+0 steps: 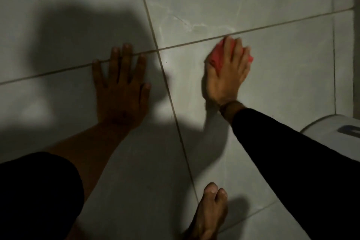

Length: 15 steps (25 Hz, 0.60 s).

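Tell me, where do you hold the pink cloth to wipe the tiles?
Probably best on its middle, from above. The cloth lies against the tile, so no edge is easy to pinch. The right hand presses it that way, palm down, fingers spread, pink showing at both sides.

This looks like a home bathroom: large pale marbled floor tiles [272, 76] with grey grout lines [194, 42], a white rounded fixture [329, 132] at the right edge, and a bare foot [211, 210].
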Each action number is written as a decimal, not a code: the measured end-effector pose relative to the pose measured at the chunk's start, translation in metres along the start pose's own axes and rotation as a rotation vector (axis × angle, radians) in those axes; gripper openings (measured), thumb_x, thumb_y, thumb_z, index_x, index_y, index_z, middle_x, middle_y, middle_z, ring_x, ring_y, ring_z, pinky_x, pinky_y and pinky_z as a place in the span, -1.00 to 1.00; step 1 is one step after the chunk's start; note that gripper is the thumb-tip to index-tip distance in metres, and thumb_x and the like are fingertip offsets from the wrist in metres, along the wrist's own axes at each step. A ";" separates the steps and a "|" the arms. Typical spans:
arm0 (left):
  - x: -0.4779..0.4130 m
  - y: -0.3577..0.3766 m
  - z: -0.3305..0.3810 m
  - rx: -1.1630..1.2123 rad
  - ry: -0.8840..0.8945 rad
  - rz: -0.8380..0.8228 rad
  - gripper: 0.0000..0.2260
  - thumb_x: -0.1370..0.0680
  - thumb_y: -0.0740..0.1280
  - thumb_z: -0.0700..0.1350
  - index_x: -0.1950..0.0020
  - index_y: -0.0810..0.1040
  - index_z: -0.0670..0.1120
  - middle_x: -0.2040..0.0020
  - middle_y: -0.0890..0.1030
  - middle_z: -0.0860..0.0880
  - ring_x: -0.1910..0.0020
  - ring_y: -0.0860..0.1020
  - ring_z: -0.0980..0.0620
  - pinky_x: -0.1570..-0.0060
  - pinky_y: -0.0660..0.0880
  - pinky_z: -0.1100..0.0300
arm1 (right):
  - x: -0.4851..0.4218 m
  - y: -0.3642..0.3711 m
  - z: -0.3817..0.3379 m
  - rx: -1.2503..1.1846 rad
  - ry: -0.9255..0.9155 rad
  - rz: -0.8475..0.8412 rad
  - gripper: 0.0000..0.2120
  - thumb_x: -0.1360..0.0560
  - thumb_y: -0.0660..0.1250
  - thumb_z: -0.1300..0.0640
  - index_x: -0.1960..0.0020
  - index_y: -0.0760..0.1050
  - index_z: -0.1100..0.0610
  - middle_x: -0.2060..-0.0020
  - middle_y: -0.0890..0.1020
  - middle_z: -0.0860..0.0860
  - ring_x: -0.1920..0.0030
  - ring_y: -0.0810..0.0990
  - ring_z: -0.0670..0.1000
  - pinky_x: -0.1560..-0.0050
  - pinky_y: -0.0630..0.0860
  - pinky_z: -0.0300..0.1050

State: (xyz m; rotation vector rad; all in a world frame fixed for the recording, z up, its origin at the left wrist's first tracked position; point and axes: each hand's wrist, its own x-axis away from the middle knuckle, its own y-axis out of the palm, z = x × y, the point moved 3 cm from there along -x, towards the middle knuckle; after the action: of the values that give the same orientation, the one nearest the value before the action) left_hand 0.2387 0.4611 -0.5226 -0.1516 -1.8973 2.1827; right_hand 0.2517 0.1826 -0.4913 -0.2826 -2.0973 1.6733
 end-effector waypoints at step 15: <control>0.001 0.000 -0.001 0.028 0.007 0.015 -0.37 -0.70 0.04 0.15 -0.77 0.04 0.04 -0.79 -0.02 -0.15 -0.76 0.01 -0.25 -0.63 -0.10 -0.44 | 0.167 0.017 0.047 -0.149 0.173 -0.126 -0.18 -0.55 0.05 -0.18 -0.72 -0.10 0.07 -0.75 -0.04 0.19 -0.73 -0.17 0.31 -0.68 -0.23 0.32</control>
State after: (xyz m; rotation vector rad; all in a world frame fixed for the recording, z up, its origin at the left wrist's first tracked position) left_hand 0.2376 0.4619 -0.5224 -0.1683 -1.8673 2.2146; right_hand 0.0813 0.2162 -0.4809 -0.3221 -2.0677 1.3738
